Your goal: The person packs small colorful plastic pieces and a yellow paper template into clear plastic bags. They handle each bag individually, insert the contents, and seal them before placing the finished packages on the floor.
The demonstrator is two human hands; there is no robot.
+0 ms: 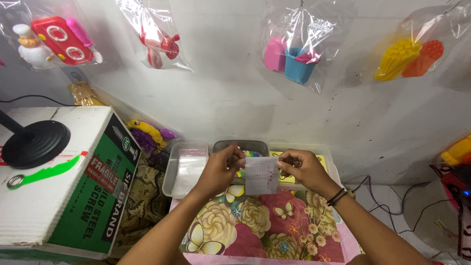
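Both hands pinch a small clear plastic bag (261,175) by its top corners, left hand (222,169) and right hand (300,167), fingers closed on it, probably to spread the mouth. It hangs over the flowery cloth (255,221), just in front of the trays (189,164).

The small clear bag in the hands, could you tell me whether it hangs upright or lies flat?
Upright: both hands pinch the small clear bag at its top corners; it hangs above the floral cloth.
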